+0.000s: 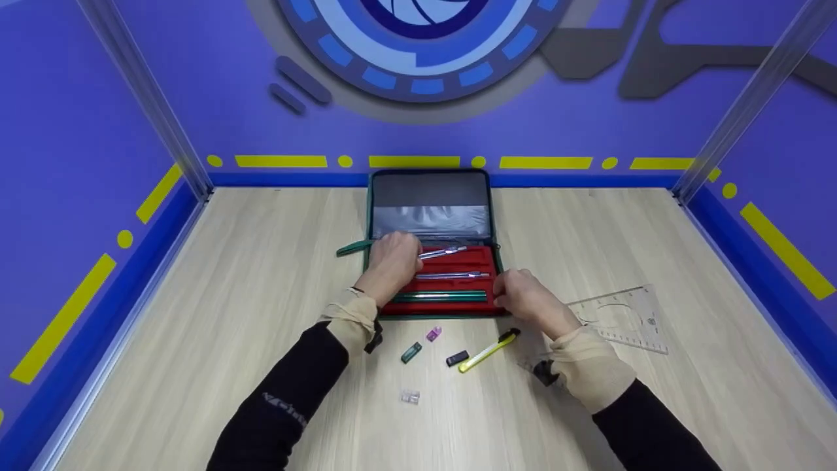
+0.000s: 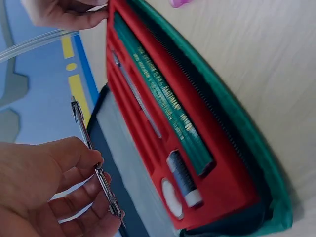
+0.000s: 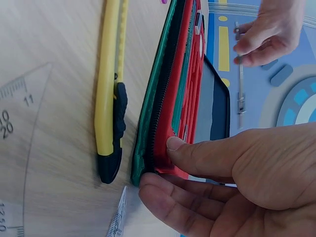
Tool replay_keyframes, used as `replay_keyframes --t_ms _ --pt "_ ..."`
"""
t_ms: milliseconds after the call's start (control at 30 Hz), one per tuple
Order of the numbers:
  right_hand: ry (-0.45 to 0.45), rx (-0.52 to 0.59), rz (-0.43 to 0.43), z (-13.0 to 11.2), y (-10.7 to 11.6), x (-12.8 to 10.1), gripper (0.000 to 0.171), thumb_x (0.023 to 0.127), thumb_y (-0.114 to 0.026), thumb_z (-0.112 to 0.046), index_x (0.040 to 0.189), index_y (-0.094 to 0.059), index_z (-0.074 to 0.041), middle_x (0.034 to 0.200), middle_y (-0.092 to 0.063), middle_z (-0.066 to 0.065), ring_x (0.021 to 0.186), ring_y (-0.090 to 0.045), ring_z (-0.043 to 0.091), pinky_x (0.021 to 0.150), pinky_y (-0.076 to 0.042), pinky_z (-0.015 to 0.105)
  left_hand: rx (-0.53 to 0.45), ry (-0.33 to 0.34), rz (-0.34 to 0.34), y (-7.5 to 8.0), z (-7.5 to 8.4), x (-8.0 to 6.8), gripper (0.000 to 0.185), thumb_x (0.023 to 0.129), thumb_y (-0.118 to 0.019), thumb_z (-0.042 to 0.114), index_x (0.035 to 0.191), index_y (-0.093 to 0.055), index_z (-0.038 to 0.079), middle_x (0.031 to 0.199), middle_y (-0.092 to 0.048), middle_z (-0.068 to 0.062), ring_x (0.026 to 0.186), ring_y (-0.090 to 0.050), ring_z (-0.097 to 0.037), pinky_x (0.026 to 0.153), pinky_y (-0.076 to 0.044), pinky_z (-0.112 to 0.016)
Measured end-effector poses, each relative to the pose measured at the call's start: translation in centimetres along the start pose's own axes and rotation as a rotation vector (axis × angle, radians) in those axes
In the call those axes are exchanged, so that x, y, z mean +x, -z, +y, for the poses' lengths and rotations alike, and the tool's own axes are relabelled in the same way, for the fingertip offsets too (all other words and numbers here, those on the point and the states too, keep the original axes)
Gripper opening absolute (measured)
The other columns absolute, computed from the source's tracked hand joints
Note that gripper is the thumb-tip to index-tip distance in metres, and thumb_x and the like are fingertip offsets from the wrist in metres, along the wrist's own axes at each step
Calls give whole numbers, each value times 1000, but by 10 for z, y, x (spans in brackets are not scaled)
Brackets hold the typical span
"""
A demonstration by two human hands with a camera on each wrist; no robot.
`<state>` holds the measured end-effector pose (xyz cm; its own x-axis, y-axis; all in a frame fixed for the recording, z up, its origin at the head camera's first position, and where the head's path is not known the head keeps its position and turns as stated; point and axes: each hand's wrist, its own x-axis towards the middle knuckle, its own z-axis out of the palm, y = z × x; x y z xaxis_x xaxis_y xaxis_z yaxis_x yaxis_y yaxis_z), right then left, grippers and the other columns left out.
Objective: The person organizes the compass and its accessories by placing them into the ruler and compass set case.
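Note:
My left hand (image 1: pixel 394 261) pinches a slim silver drawing compass (image 2: pixel 88 132) between thumb and fingers, above the zip case (image 1: pixel 428 186). In the left wrist view the compass is clear of the red tray (image 2: pixel 224 185). My right hand (image 1: pixel 526 297) grips the case's near right corner. In the right wrist view its thumb (image 3: pixel 197 157) presses on the red tray, with fingers curled under the green edge (image 3: pixel 143 148). Lying in the tray are green pencils (image 1: pixel 441 296), another silver instrument (image 1: pixel 451 275), a small dark tube (image 2: pixel 183 175) and a white oval piece (image 2: pixel 172 197).
In front of the case lie a yellow cutter knife (image 1: pixel 484 353), a black block (image 1: pixel 457 358), and green (image 1: pixel 411 353), pink (image 1: pixel 434 334) and clear (image 1: pixel 410 397) small pieces. A transparent set square (image 1: pixel 644 314) is at right. A green strap (image 1: pixel 354 247) sticks out left. The wall (image 1: pixel 556 131) stands behind.

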<state>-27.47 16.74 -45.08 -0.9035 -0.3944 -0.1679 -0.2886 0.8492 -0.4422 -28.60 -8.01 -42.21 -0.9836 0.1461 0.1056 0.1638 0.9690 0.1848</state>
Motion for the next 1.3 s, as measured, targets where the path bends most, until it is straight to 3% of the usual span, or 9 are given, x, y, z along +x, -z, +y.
replay_keyframes --t_ms 233,567,933,1300 --pt "-3 3 3 -1 -1 0 8 91 -70 6 89 -73 -1 80 -65 6 70 -53 18 61 -46 30 20 -6 -28 -17 4 11 14 90 -71 6 77 -76 10 84 -73 -5 79 -68 -21 74 -58 -42" --pt "-28 16 7 -1 -1 0 6 91 -70 5 89 -73 0 83 -66 8 75 -55 21 65 -48 33 108 -43 -25 -36 17 23 15 97 -65 7 93 -80 7 97 -76 -12 91 -72 -30 75 -60 -45" --pt "-34 19 0 -1 0 0 5 91 -70 6 92 -72 1 86 -66 9 80 -57 22 72 -52 36 103 -94 -7 -42 26 27 23 99 -58 1 95 -80 7 99 -75 -13 94 -72 -31 77 -60 -47" --pt "-23 9 3 0 -1 1 4 92 -70 5 91 -72 2 85 -66 8 78 -56 22 70 -52 35 93 -117 -3 -48 30 28 18 97 -62 0 93 -78 6 99 -75 -13 94 -72 -31 78 -60 -45"
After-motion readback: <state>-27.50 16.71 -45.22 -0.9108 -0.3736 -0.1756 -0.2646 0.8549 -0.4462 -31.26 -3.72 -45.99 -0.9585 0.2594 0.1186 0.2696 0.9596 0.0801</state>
